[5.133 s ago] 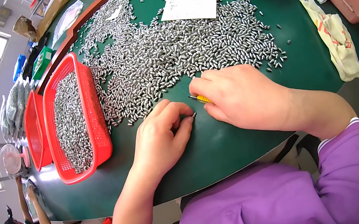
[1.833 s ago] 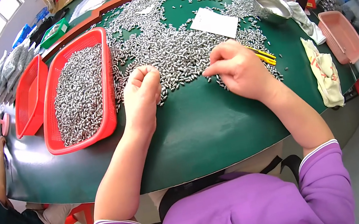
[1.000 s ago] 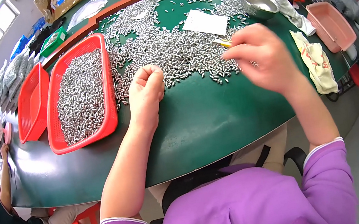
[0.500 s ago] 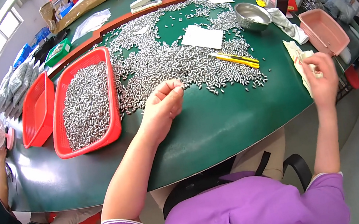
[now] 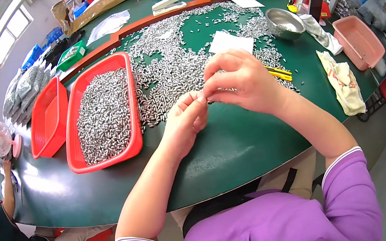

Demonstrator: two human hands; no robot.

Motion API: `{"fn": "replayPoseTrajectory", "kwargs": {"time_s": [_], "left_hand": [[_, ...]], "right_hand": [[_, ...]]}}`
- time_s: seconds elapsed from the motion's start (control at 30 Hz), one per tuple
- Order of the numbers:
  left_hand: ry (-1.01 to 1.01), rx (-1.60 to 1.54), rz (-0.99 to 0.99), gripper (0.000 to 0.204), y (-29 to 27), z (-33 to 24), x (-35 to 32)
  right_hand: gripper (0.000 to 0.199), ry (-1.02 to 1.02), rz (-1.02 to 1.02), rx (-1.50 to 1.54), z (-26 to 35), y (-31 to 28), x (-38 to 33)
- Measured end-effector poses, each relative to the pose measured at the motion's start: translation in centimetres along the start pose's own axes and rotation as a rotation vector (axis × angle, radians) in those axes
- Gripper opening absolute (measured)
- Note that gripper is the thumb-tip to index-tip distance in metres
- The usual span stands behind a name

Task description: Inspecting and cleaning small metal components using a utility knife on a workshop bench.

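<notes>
Over the near edge of a spread of small shiny silver metal pieces (image 5: 171, 70), my two hands meet at the fingertips. My left hand (image 5: 187, 124) is closed in a pinch, thumb against forefinger. From the right, my right hand (image 5: 246, 83) also pinches at that same spot. Whatever lies between the fingertips is too small to make out. Behind my right hand lie a white paper sheet (image 5: 230, 41) and a yellow tool (image 5: 278, 73), both partly covered. A crumpled cream cloth (image 5: 341, 81) rests at the table's right edge.
Left of the spread stands a red basket (image 5: 133, 105) full of silver pieces, beside another red basket (image 5: 50, 117). A metal bowl (image 5: 285, 21) and a pink basket (image 5: 359, 39) are at the right. Another person (image 5: 20, 238) sits far left, by a small fan (image 5: 0, 139).
My right hand has let go of the cream cloth and moved left to meet my left hand. The cloth now lies on the table. The view has shifted slightly.
</notes>
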State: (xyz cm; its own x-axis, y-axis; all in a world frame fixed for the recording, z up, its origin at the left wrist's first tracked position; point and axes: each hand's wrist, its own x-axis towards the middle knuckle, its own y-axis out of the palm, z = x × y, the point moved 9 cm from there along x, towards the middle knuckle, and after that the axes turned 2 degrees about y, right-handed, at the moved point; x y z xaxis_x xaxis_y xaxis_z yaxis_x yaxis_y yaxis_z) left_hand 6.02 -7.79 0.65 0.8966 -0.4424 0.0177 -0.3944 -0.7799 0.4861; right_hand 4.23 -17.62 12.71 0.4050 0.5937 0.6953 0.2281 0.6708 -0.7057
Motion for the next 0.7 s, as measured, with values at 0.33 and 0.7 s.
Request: {"fn": "replayPoseTrajectory", "kwargs": {"time_s": [0.33, 0.7], "left_hand": [[0.023, -0.195, 0.042, 0.014, 0.6, -0.7, -0.2], [-0.071, -0.118, 0.019, 0.014, 0.6, 0.2, -0.4]], "right_hand": [[0.011, 0.363, 0.000, 0.664, -3.8, 3.6, -1.9], [0.012, 0.312, -0.061, 0.612, -4.0, 3.1, -2.9]]}}
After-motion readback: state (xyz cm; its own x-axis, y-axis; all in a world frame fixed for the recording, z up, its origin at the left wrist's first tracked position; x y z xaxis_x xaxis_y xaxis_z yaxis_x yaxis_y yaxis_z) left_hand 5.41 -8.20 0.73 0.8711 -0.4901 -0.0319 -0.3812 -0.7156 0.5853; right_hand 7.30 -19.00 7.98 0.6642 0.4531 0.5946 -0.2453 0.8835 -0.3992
